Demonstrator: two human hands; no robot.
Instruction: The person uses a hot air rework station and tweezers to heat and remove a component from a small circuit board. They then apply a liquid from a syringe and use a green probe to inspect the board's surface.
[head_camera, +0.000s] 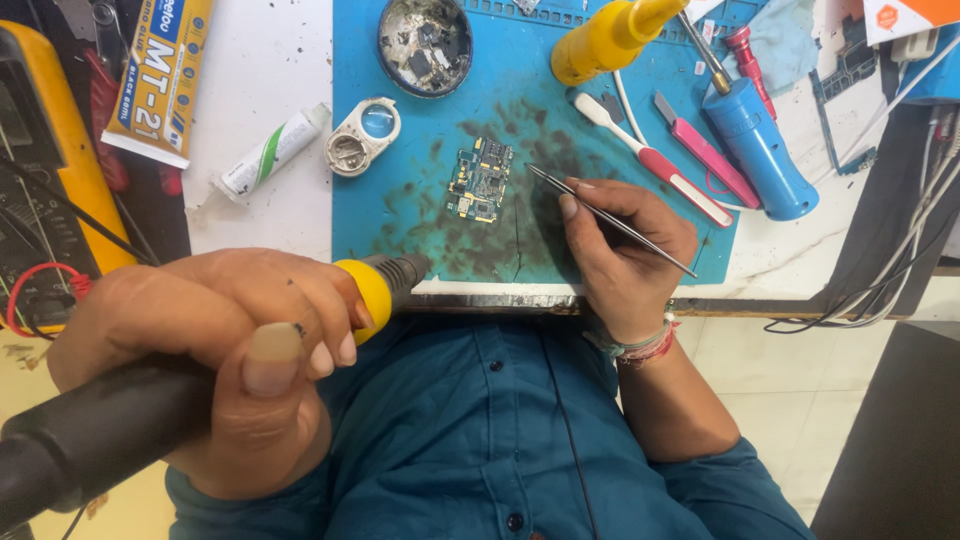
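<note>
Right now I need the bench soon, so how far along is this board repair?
Set up: the circuit board lies bare on the blue mat. In hand: the right hand holds tweezers beside it, the left hand a hot-air handle. The nozzle is not over the board yet, so the rework looks unstarted.

Open mat (400, 215) left of the circuit board (481, 181). Hemmed right by tweezers (610, 219), toothbrush (655, 160); behind by round dish (425, 45), yellow bottle (605, 40).

A long yellow glue box (160, 75) with a blue band is lying at the tabletop's upper left. A white tube (268, 152) with a green stripe is resting beside it. An orange-and-white package corner (905, 17) is showing top right.
</note>
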